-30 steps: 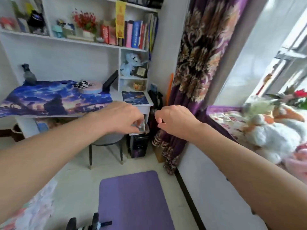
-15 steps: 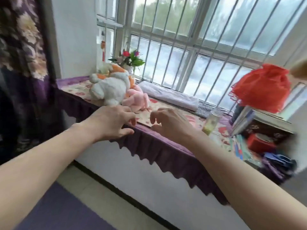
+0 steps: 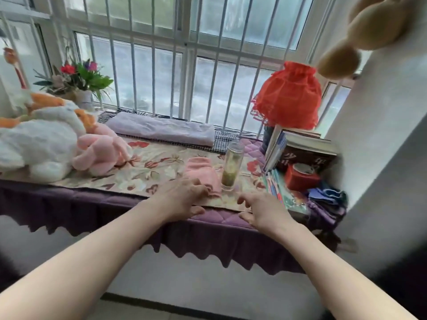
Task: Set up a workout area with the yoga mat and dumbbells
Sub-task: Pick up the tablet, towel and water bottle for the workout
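Head view: left hand [image 3: 182, 199], right hand [image 3: 265, 210] empty.

Home bedroom, barred window [image 3: 184, 54], cushioned sill [image 3: 92, 204], plush toys [image 3: 41, 144], red lamp [image 3: 287, 95], books [image 3: 305, 151]

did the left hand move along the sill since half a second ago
Yes. The left hand was by the pink plush; now it is further right, touching the pink towel beside the glass bottle.

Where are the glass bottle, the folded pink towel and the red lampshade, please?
glass bottle [image 3: 231, 165]: head view, middle of its clear wall.
folded pink towel [image 3: 200, 172]: head view, its top fold.
red lampshade [image 3: 288, 98]: head view, centre of the fabric.
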